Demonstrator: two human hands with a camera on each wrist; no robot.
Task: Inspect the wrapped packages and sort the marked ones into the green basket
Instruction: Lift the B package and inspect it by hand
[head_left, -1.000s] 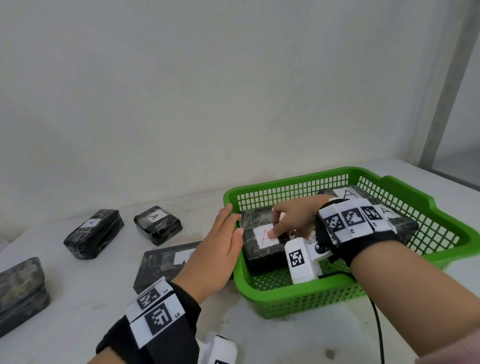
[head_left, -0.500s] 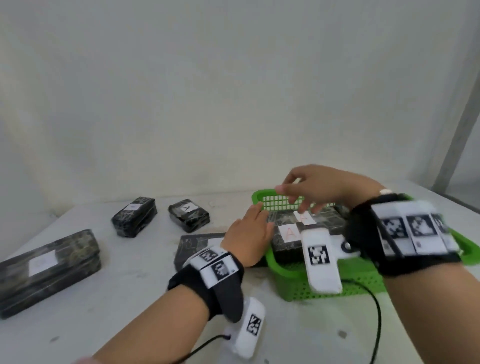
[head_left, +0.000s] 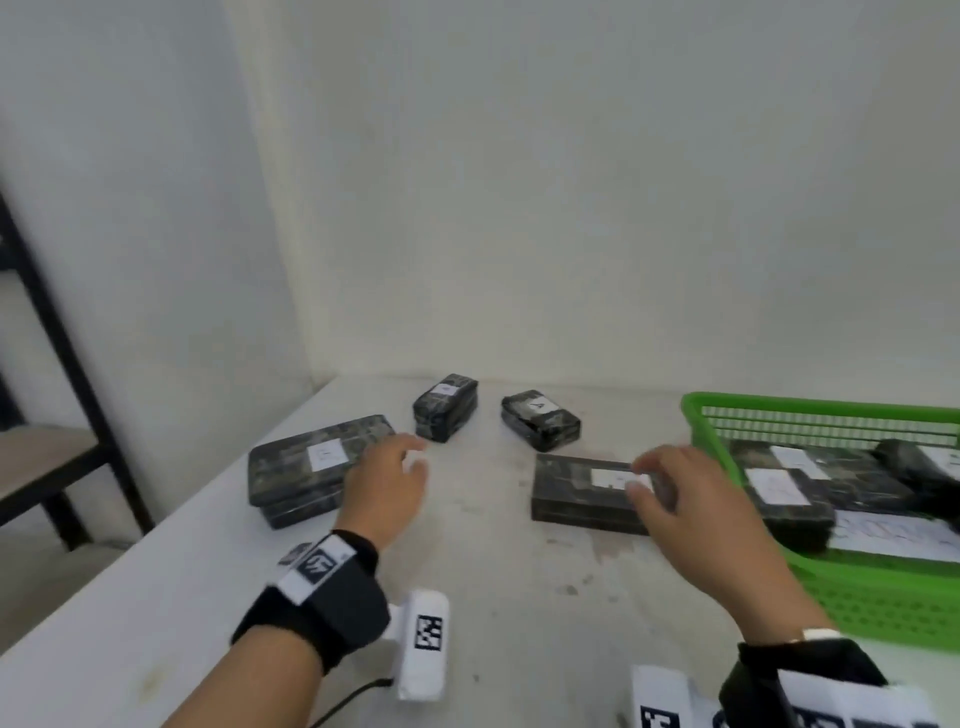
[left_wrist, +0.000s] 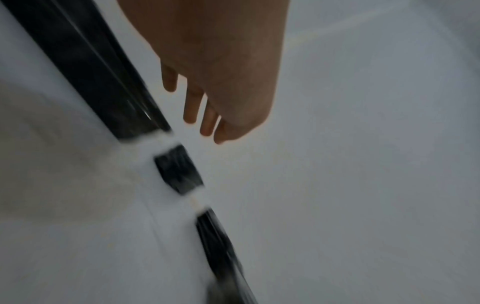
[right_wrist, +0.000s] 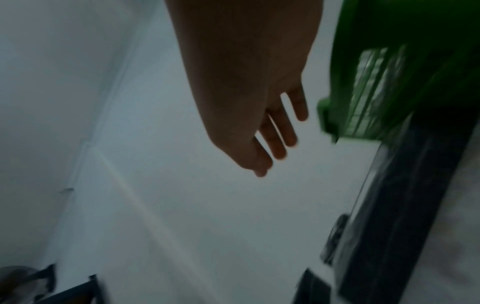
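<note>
Green basket (head_left: 862, 597) sits near right on the white table (head_left: 519, 597), several wrapped packages inside. Both hands empty, fingers loosely spread: right hand (head_left: 691, 499) over the flat package (head_left: 576, 493) just left of the basket, left hand (head_left: 387, 483) beside the long package (head_left: 306, 467). Far: two small packages, the right one (head_left: 540, 420) marked A, the left one (head_left: 445, 406) with a label too blurred to read.

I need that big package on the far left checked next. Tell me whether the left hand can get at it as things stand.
Probably yes. The left hand is open and holds nothing, right beside the large package on the table, with nothing between them. Whether the fingers already touch it is unclear.
</note>
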